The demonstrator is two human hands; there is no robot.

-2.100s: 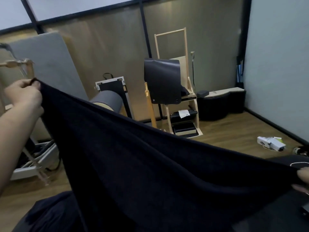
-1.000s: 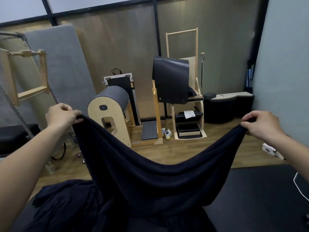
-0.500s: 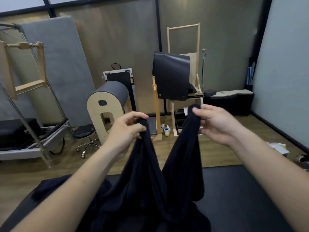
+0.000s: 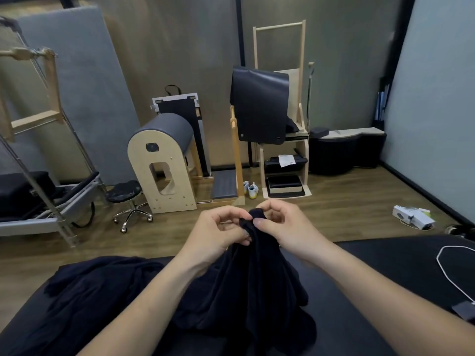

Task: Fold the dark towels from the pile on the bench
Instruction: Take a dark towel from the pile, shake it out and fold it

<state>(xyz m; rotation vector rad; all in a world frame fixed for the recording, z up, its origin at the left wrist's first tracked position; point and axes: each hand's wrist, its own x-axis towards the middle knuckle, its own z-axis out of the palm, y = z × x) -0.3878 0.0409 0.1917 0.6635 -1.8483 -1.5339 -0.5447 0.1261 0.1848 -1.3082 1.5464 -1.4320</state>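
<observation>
1. Step judged: first half-fold. The corners of one dark navy terry towel (image 4: 257, 278) are pinched together at 12 o'clock by the left grip (image 4: 221, 227) and right grip (image 4: 280, 224), fingers curled on the cloth. The rest is draped onto the black padded counter (image 4: 372, 291).
2. Next: towel to be laid flat and smoothed.
3. Count: one towel held; one rumpled dark pile (image 4: 97, 291) at 8 o'clock, its towels not countable.

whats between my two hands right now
In the head view, only the bunched top of the dark towel sits between the left hand and right hand; both pinch it.
</observation>
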